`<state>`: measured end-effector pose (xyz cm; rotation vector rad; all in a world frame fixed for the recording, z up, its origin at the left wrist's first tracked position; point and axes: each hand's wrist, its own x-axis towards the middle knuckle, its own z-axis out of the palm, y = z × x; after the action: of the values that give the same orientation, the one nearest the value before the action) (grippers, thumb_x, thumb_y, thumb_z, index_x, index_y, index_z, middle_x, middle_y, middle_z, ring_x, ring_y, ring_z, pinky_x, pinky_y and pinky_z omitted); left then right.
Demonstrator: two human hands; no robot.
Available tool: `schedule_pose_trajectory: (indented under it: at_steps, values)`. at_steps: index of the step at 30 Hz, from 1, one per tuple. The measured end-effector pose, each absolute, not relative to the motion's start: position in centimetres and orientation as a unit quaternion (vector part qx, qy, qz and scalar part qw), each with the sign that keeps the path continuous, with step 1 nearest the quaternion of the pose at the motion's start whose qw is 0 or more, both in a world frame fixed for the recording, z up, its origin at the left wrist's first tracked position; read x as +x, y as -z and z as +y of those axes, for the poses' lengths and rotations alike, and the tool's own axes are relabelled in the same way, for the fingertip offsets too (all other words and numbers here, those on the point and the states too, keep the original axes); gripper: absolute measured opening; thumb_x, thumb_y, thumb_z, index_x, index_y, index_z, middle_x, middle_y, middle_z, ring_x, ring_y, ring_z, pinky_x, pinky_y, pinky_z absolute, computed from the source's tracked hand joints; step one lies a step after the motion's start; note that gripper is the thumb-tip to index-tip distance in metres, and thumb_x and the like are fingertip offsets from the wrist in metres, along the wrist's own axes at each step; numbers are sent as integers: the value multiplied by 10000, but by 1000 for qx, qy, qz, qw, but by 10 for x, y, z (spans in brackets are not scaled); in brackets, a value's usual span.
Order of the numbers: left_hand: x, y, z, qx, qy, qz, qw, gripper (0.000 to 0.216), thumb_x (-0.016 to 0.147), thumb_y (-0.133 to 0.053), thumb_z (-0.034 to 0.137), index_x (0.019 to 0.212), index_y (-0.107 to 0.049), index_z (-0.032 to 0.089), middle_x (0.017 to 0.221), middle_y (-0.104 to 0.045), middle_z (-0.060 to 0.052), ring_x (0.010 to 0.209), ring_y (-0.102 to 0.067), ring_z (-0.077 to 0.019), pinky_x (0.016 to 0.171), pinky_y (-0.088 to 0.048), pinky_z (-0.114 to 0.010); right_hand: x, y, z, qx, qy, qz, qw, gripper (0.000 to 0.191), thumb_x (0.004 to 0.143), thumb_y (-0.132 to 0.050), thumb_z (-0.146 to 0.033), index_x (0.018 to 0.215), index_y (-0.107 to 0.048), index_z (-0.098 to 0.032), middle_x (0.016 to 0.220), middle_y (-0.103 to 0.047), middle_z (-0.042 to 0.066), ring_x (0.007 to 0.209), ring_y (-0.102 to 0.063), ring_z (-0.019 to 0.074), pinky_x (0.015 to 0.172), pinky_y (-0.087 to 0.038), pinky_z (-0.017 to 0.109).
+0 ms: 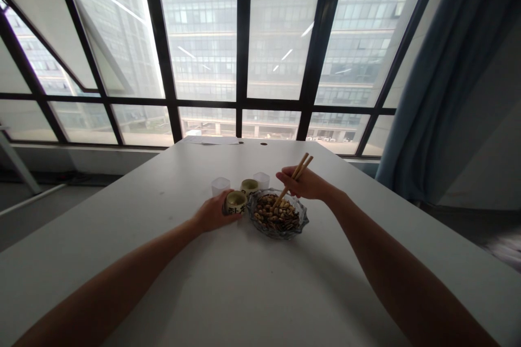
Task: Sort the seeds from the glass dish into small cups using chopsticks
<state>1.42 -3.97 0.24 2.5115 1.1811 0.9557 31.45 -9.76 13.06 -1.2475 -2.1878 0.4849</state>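
Note:
My left hand [215, 212] is wrapped round a small ceramic cup [236, 204] with dark characters on its side, held by the left rim of the bowl. In my right hand [303, 181] is a pair of wooden chopsticks [296, 173], slanting down to the left. Their tips touch the mixed nuts and seeds [277, 212] in a scalloped glass bowl [303, 222]. Whether the tips pinch a piece is too small to tell. Behind the held cup stands a second ceramic cup [249, 186], partly hidden by the bowl.
Two clear plastic cups stand behind: the left plastic cup [220, 185] and the right plastic cup [261, 179]. White paper [220, 140] lies at the far edge of the white table [195, 293]. Beyond are windows, with a blue curtain [423, 97] on the right.

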Motion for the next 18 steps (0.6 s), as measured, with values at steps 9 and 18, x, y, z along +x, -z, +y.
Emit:
schedule_pose_trajectory:
  at_steps: [9, 18]
  values:
    - [15, -6, -43, 849, -313, 411, 109, 728, 735, -708, 567, 1340, -484, 232, 1251, -665, -114, 1111, -658, -316, 941, -534, -434, 318, -134, -99, -454, -178, -794, 362, 580, 903, -435, -724, 650, -448, -202, 469, -545, -1, 384, -495, 100, 400, -386, 213]
    - [14, -4, -42, 851, -313, 409, 107, 739, 740, -701, 581, 1347, -483, 221, 1267, -661, -117, 1138, -651, -324, 944, -538, -421, 321, -130, -95, -480, -184, -774, 370, 583, 882, -453, -743, 656, -431, -206, 459, -535, -5, 369, -495, 101, 378, -373, 208]
